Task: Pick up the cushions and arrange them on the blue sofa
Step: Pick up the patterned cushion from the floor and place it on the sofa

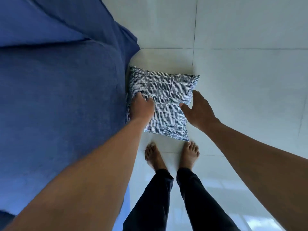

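A square cushion (165,100) with a dark blue and white dashed pattern lies flat on the floor, its left edge against the blue sofa (58,97). My left hand (141,107) rests on the cushion's left edge, fingers curled over it between cushion and sofa. My right hand (198,110) is spread at the cushion's right edge, thumb over the top surface and fingers reaching down the side. Whether either hand has a firm grip is unclear. The sofa fills the left half of the view.
Pale glossy floor tiles (241,80) stretch to the right and beyond the cushion. My bare feet (171,155) stand just below the cushion's near edge, in dark trousers.
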Demonstrator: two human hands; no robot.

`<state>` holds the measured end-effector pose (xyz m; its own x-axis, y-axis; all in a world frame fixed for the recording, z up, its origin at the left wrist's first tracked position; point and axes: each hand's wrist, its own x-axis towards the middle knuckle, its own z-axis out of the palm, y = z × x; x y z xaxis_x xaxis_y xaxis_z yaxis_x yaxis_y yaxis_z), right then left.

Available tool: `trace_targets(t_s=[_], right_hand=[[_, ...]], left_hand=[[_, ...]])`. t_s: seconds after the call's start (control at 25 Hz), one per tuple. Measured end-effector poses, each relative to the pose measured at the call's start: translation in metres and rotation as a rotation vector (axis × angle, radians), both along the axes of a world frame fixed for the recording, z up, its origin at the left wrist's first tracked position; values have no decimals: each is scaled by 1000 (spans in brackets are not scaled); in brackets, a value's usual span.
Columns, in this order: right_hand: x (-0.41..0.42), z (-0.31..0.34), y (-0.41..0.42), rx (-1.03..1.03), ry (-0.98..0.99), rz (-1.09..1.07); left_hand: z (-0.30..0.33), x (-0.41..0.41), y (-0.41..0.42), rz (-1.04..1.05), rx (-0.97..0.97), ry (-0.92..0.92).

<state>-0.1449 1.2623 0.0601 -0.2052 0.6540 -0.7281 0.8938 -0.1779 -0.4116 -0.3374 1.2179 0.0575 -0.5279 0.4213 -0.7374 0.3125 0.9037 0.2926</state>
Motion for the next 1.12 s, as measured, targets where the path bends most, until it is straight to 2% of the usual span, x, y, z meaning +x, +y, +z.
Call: trace_targets(t_s=[0.2,0.32,0.44,0.56,0.68,0.8,1.12], right_hand=[[-7,-109,8,-37,4,-139],[-8,-153,18,-84,-23,-341],[-7,-187,22,-198,33,-604],[-2,-194,18,-323,144,-775],[8,-166,15,-251,168,-805],[27,-109,20,-168,222,-826],[50,92,45,-45,314,-847]], left_hand=[[-119,-14,13,266,-33,125],[-171,-27,13,366,-16,187],[-204,-39,13,473,-26,206],[-210,-33,3,490,-101,100],[-185,-11,-12,567,-129,-103],[-131,9,-10,637,-40,-230],[84,19,-2,698,199,-455]])
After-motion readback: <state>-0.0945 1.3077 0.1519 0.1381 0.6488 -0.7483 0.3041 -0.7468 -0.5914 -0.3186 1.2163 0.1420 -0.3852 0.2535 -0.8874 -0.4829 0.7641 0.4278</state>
